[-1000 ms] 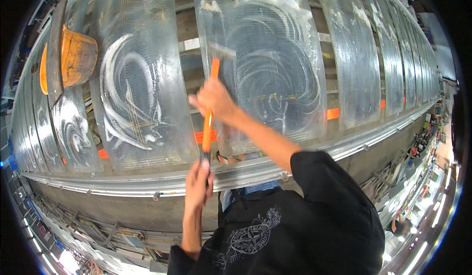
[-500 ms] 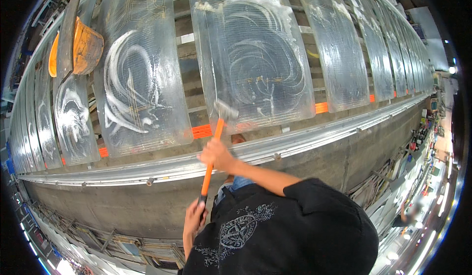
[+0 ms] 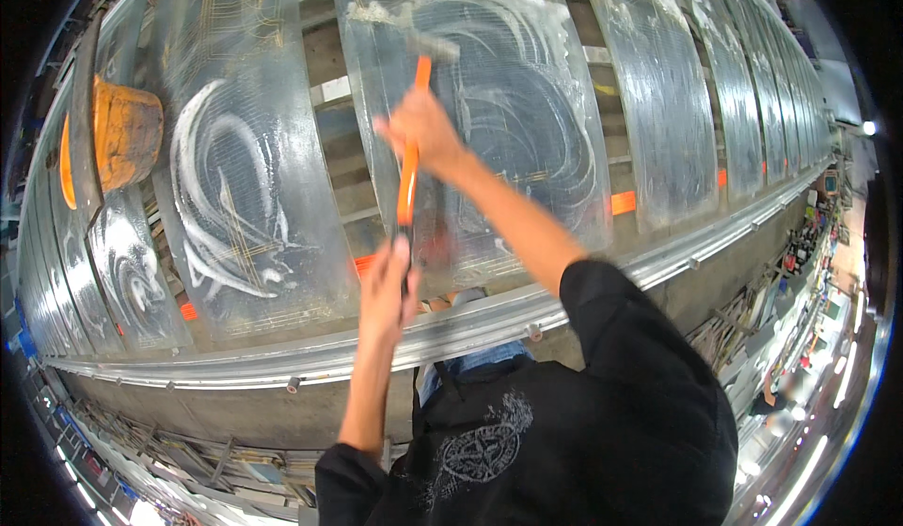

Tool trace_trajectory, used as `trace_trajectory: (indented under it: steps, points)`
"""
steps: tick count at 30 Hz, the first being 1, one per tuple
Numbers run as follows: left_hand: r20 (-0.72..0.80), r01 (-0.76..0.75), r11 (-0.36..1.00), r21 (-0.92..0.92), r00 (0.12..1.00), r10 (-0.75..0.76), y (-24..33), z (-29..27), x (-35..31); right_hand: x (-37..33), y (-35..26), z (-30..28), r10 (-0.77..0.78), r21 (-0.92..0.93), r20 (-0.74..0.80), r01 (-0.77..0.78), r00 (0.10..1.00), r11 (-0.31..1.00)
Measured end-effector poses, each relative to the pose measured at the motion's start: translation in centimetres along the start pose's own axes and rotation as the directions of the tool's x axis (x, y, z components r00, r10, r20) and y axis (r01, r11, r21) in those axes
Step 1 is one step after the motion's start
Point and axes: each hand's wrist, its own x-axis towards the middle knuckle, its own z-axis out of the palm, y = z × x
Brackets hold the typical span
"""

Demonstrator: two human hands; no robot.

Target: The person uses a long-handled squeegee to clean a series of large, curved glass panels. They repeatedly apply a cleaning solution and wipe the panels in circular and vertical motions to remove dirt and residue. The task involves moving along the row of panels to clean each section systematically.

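Observation:
Both my hands grip a long-handled brush (image 3: pixel 406 187) with an orange shaft and a black grip end. My right hand (image 3: pixel 428 133) wraps the shaft close below the head. Lower down, my left hand (image 3: pixel 384 291) is closed round the black grip. The pale head, smeared by motion, lies across the upper left part of a long grey, glassy panel (image 3: pixel 508 140). Whitish curved streaks and foam cover this panel, with thin yellowish lines showing on it.
More streaked panels (image 3: pixel 235 150) lie side by side in a long row. A stained orange bucket (image 3: pixel 127 135) stands on the left beside a dark board (image 3: pixel 85 103). Metal rails (image 3: pixel 451 333) run along the panels' near edge. Far right, another person (image 3: pixel 771 399) is partly visible.
The brush head has moved away from me, from the panel's near end to its upper left part. Both hands have gone forward with the shaft, and my view has shifted slightly.

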Motion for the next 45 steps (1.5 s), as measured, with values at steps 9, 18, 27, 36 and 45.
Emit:
trace_trajectory:
  steps: [9,18,27,36,45]
  points:
    - [0.049,0.005,1.0,0.001,0.999,-0.005,-2.7,-1.8,-4.2,-3.2,-5.4,-1.7,0.112,0.082,0.047,-0.116,0.993,0.99]
    - [-0.097,0.2,0.97,0.138,0.977,-0.188,-22.4,-12.1,-25.6,-19.4,-32.0,-5.0,0.184,0.086,0.247,-0.211,0.951,0.974]
    - [-0.135,0.231,0.971,0.053,0.966,-0.222,-8.1,1.0,-10.3,-10.5,-11.2,-6.2,0.162,0.002,0.045,-0.162,0.986,0.987]
    - [0.053,0.002,0.998,-0.066,0.999,0.002,3.5,7.7,1.5,0.3,5.3,-7.1,0.1,-0.013,-0.034,-0.101,0.994,0.995]
    - [-0.066,0.233,0.972,0.006,0.97,-0.232,-18.0,-2.5,-20.4,-17.3,-22.4,-8.8,0.152,0.125,0.174,-0.175,0.973,0.977]
